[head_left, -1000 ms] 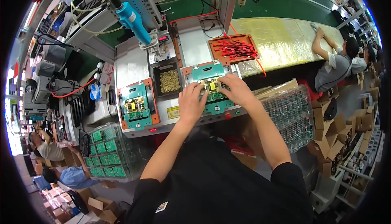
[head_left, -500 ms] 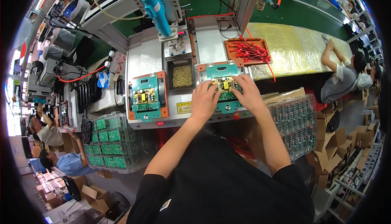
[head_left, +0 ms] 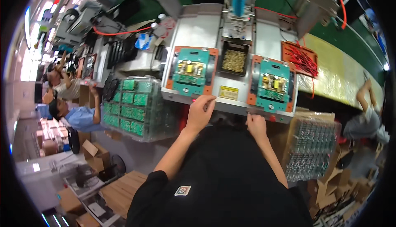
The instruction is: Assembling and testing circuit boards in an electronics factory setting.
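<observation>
My left hand (head_left: 200, 114) is closed, its fingers curled at the front edge of the bench machine (head_left: 222, 104), with nothing visible in it. My right hand (head_left: 257, 126) is also closed, just below that edge near the right fixture; I see nothing in its fingers. A teal and orange fixture (head_left: 184, 86) on the left holds a circuit board (head_left: 190, 69) with yellow and dark components. On the right, a similar fixture (head_left: 263, 102) holds another circuit board (head_left: 274, 84). Between the fixtures stands a dark bin (head_left: 225, 68) of small brass-coloured pieces.
A blue screwdriver unit (head_left: 239, 0) hangs above the bin. An orange tray (head_left: 287, 58) holds red-tipped cables (head_left: 303, 61). Clear trays of green boards (head_left: 134, 99) stand at left, and stacked board trays (head_left: 312, 144) at right. Co-workers (head_left: 82, 115) sit at both sides.
Both hands have left the board in the right fixture and drawn back to the machine's front edge, fingers now curled. The whole view has shifted, with the machine lying further right.
</observation>
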